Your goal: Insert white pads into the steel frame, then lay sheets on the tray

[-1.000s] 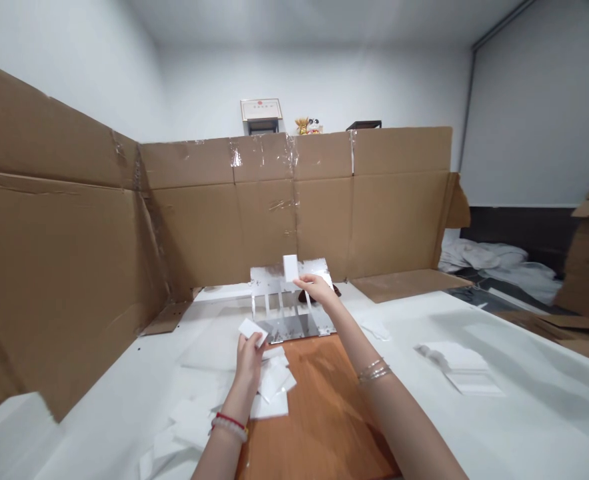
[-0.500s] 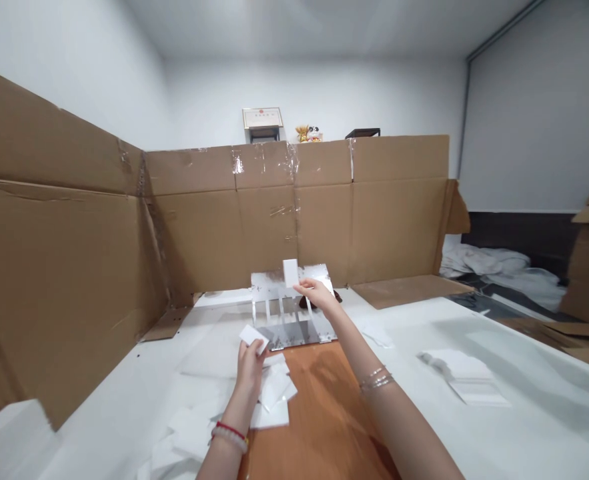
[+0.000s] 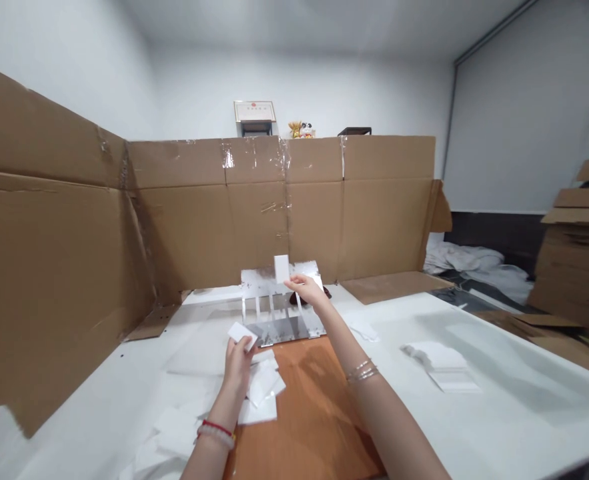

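My right hand [image 3: 305, 288] pinches the lower corner of a small white card [image 3: 281, 269], held upright in front of the rear panel of a metal rack [image 3: 284, 329]. In my left hand [image 3: 239, 360] is another white card [image 3: 243, 335], tilted, near the rack's front left corner; whether it is one card or a thin stack, I cannot tell. Several loose white cards [image 3: 263, 385] lie overlapping beside that hand, partly on a brown wooden board [image 3: 307, 413]. Something dark and reddish [image 3: 327, 292] sits behind the rack, mostly hidden.
Cardboard walls [image 3: 189, 227] enclose the white table [image 3: 514, 373] at the back and left. More white pieces [image 3: 161, 437] lie at the lower left, and a white stack [image 3: 447, 365] is on the right. Cardboard boxes [image 3: 574, 267] stand beyond the table.
The camera view has turned slightly right, so the scene sits further left. Both hands keep their cards and hold nearly the same positions over the rack.
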The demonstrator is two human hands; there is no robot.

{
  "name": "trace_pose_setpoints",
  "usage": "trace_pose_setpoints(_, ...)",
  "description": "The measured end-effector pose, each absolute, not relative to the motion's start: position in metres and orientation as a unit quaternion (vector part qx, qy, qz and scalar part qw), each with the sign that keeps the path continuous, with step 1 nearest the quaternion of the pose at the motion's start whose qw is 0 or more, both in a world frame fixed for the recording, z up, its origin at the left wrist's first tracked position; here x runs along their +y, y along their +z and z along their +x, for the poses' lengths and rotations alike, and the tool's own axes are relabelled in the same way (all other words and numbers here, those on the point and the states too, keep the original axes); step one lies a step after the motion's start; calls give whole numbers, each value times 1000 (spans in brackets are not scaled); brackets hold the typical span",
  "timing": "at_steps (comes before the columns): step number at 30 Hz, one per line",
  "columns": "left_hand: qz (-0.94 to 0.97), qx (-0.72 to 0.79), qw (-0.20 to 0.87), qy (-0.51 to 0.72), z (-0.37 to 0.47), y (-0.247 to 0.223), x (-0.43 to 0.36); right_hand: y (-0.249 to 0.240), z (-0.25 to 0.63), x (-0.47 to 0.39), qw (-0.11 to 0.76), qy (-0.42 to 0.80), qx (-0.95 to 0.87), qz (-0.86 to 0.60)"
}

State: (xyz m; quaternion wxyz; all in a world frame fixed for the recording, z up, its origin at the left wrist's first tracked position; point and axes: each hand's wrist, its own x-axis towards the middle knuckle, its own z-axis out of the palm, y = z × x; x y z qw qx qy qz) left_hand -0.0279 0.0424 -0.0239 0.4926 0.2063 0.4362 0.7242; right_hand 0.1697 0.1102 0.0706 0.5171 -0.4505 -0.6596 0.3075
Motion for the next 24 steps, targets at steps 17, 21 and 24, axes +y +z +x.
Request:
trace_pose_setpoints(17, 215, 441, 489, 721, -26, -22, 38, 47, 169, 122, 447, 394, -635, -492)
trace_pose_setpoints(21, 222, 442, 488, 719, -27, -24, 40, 40, 170, 126, 419, 406, -631, -511)
trace_pose_setpoints(24, 224, 441, 489, 718, -28, -25, 41, 38, 171, 126, 404, 412, -632, -516)
